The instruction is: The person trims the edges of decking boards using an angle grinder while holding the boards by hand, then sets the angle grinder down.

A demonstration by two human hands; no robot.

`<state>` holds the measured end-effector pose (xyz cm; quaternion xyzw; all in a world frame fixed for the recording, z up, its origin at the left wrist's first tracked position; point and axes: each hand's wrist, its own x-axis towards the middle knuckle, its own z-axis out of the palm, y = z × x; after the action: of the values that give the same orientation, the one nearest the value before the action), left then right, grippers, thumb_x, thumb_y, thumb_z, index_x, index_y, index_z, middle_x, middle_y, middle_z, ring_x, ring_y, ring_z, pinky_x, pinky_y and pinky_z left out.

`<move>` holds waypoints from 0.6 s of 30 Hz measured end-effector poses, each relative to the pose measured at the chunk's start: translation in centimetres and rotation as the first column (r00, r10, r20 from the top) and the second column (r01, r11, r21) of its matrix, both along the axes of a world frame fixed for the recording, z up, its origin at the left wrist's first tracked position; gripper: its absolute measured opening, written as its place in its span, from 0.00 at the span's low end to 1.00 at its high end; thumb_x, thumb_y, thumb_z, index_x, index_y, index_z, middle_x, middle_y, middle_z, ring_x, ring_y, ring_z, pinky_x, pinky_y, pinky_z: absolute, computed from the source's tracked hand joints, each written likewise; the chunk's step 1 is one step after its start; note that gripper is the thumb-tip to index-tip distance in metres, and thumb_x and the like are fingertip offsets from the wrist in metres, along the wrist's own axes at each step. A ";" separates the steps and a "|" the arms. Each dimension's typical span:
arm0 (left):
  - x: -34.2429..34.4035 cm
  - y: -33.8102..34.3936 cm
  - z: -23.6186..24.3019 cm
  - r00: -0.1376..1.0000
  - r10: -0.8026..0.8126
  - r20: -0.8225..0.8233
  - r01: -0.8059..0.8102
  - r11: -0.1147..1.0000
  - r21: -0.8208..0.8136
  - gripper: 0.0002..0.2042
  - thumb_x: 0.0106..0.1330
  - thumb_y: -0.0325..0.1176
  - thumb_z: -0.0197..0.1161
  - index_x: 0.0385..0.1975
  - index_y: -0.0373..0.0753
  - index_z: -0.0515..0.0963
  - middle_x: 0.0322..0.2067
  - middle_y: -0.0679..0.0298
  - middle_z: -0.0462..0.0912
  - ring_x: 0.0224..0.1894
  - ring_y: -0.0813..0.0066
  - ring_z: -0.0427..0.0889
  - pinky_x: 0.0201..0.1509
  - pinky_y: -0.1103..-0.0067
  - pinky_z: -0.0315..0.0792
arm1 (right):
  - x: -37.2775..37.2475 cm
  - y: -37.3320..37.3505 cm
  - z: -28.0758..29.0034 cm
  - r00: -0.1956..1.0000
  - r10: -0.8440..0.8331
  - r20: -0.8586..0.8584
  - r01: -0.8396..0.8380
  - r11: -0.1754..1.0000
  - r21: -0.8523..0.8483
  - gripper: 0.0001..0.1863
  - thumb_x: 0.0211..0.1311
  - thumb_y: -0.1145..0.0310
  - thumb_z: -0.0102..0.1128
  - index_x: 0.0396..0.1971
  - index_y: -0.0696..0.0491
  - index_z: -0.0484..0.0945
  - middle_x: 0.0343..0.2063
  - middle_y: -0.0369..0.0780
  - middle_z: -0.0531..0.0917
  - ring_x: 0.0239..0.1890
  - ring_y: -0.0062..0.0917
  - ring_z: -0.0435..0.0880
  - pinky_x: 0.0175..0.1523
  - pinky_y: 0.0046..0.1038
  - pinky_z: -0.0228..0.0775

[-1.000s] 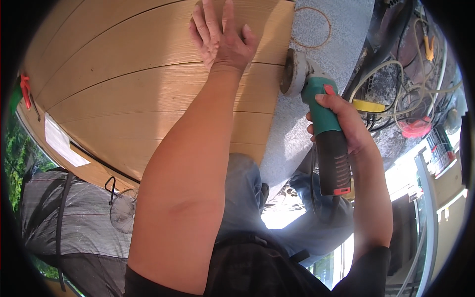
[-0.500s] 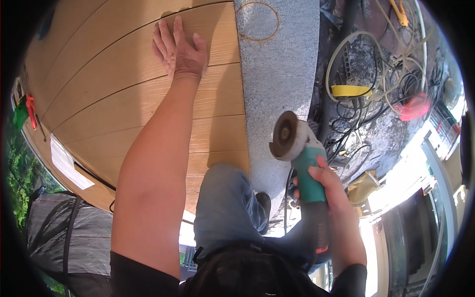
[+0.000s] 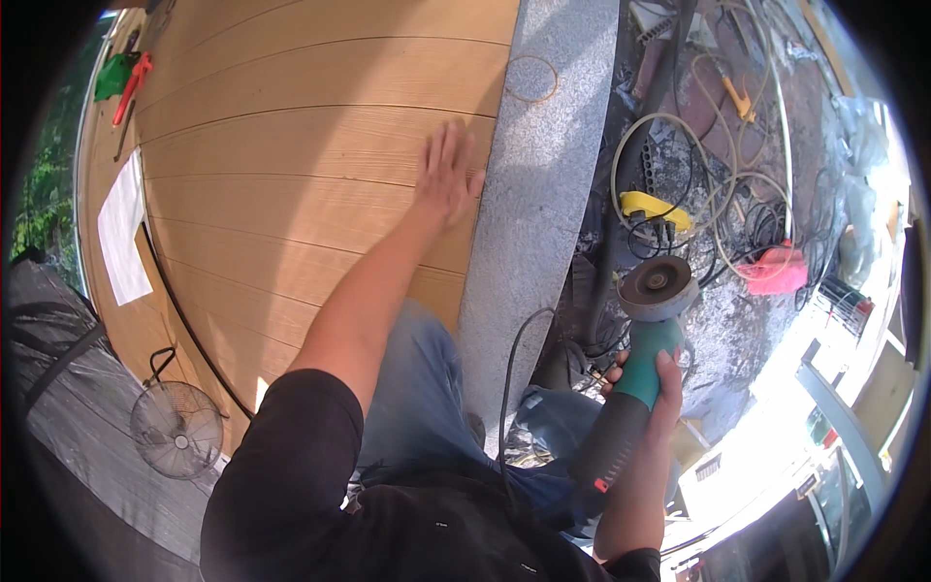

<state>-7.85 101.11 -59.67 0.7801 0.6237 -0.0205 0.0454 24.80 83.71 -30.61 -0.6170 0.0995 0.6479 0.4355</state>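
Observation:
My left hand (image 3: 446,177) is open on the tan grooved planks (image 3: 341,142), beside their right edge, slightly blurred. A grey speckled strip (image 3: 555,136) runs along that edge. My right hand (image 3: 661,393) grips an angle grinder (image 3: 628,424) with a teal and black body. Its disc (image 3: 656,279) faces up, apart from the planks, over the cluttered ground. A black cord (image 3: 511,378) hangs near the grinder. A thin orange ring (image 3: 531,102) lies at the border of planks and strip.
Coiled hoses (image 3: 619,155), cables, a yellow object (image 3: 655,209) and a red-pink object (image 3: 776,274) clutter the right. Red-handled tool (image 3: 131,89), white sheet (image 3: 121,228) and fan (image 3: 179,432) are at left. My jeans-clad legs (image 3: 412,388) are below.
The grinder has moved away from the planks' edge to the right and turned disc-up. My left hand has slid toward the planks' right edge. The view has shifted.

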 end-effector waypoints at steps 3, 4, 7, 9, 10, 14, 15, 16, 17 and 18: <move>0.9 -13.0 3.4 0.999 -0.043 0.027 0.050 0.910 -0.412 0.39 0.72 0.54 0.56 0.79 0.45 0.52 0.80 0.48 0.31 0.82 0.50 0.31 0.82 0.52 0.33 | -0.5 -0.4 -0.2 0.993 -0.063 -0.100 0.068 0.997 0.044 0.26 0.70 0.50 0.57 0.45 0.62 0.76 0.31 0.45 0.84 0.28 0.33 0.87 0.35 0.34 0.86; 1.3 -16.3 5.3 0.989 -0.143 0.037 0.143 0.870 -0.472 0.38 0.71 0.53 0.57 0.78 0.47 0.55 0.79 0.47 0.41 0.81 0.48 0.40 0.81 0.53 0.40 | -0.1 -0.8 0.2 0.986 -0.013 -0.168 0.026 0.997 0.078 0.26 0.70 0.49 0.58 0.45 0.62 0.76 0.31 0.46 0.84 0.29 0.33 0.87 0.37 0.34 0.86; 1.0 -18.3 12.6 0.983 -0.005 0.184 0.134 0.706 -0.695 0.35 0.70 0.51 0.59 0.75 0.49 0.60 0.72 0.46 0.61 0.74 0.47 0.60 0.75 0.55 0.56 | 0.2 -1.5 0.9 0.988 -0.034 -0.152 0.060 0.983 0.175 0.26 0.69 0.49 0.61 0.45 0.62 0.76 0.31 0.47 0.84 0.31 0.34 0.87 0.39 0.34 0.86; -1.7 -20.9 15.5 0.954 0.190 0.233 0.027 0.716 -0.697 0.30 0.70 0.49 0.59 0.71 0.47 0.66 0.60 0.49 0.77 0.62 0.48 0.76 0.67 0.58 0.69 | 0.3 -1.8 1.7 0.973 0.016 -0.231 0.044 0.967 0.250 0.26 0.71 0.49 0.60 0.46 0.61 0.75 0.34 0.45 0.83 0.32 0.34 0.86 0.40 0.34 0.86; -3.7 -22.4 15.7 0.970 0.133 0.206 -0.013 0.867 -0.499 0.29 0.70 0.47 0.59 0.69 0.46 0.69 0.54 0.50 0.83 0.56 0.49 0.81 0.63 0.60 0.73 | 0.4 -2.1 1.2 0.969 0.004 -0.249 0.067 0.959 0.276 0.26 0.72 0.49 0.59 0.46 0.61 0.75 0.34 0.45 0.83 0.33 0.34 0.86 0.41 0.34 0.86; -13.7 -25.4 15.0 0.885 0.419 0.205 -0.340 0.881 -0.330 0.28 0.72 0.47 0.55 0.67 0.39 0.71 0.65 0.52 0.75 0.67 0.53 0.73 0.71 0.61 0.66 | 1.0 -2.9 1.2 0.956 0.080 -0.281 0.022 0.939 0.342 0.25 0.73 0.49 0.58 0.45 0.62 0.74 0.35 0.44 0.82 0.34 0.33 0.85 0.42 0.34 0.85; -16.3 -27.0 14.0 0.877 0.467 0.108 -0.405 0.842 -0.357 0.28 0.72 0.47 0.55 0.68 0.39 0.69 0.67 0.52 0.73 0.68 0.54 0.73 0.72 0.61 0.65 | 1.1 -3.0 0.8 0.969 0.078 -0.233 0.017 0.925 0.379 0.25 0.73 0.50 0.59 0.46 0.62 0.73 0.36 0.44 0.82 0.35 0.33 0.85 0.43 0.34 0.84; -18.3 -29.0 13.1 0.862 0.506 0.008 -0.466 0.799 -0.380 0.29 0.71 0.46 0.55 0.70 0.39 0.68 0.69 0.52 0.71 0.69 0.55 0.72 0.73 0.60 0.64 | 1.4 -3.2 0.2 0.980 0.069 -0.185 0.014 0.910 0.415 0.24 0.72 0.51 0.59 0.46 0.62 0.73 0.36 0.44 0.81 0.36 0.33 0.84 0.43 0.34 0.83; -19.7 -31.7 12.0 0.853 0.521 0.012 -0.478 0.792 -0.379 0.29 0.71 0.46 0.55 0.70 0.39 0.68 0.69 0.52 0.71 0.69 0.55 0.72 0.73 0.60 0.64 | 2.1 -3.2 -0.5 0.968 0.125 -0.219 -0.014 0.893 0.450 0.24 0.71 0.53 0.61 0.47 0.62 0.72 0.37 0.45 0.81 0.38 0.33 0.84 0.44 0.34 0.83; -20.8 -34.5 10.9 0.819 0.559 -0.128 -0.550 0.703 -0.451 0.31 0.71 0.46 0.56 0.72 0.39 0.64 0.71 0.53 0.67 0.71 0.56 0.70 0.74 0.61 0.64 | 2.4 -3.2 -0.9 0.965 0.143 -0.219 -0.030 0.893 0.449 0.24 0.71 0.53 0.61 0.47 0.62 0.72 0.37 0.45 0.81 0.38 0.33 0.84 0.44 0.34 0.83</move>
<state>-28.68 66.57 -48.73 0.5217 0.8044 -0.1488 0.2423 27.22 80.48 -31.53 -0.4207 -0.0248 0.7437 0.5190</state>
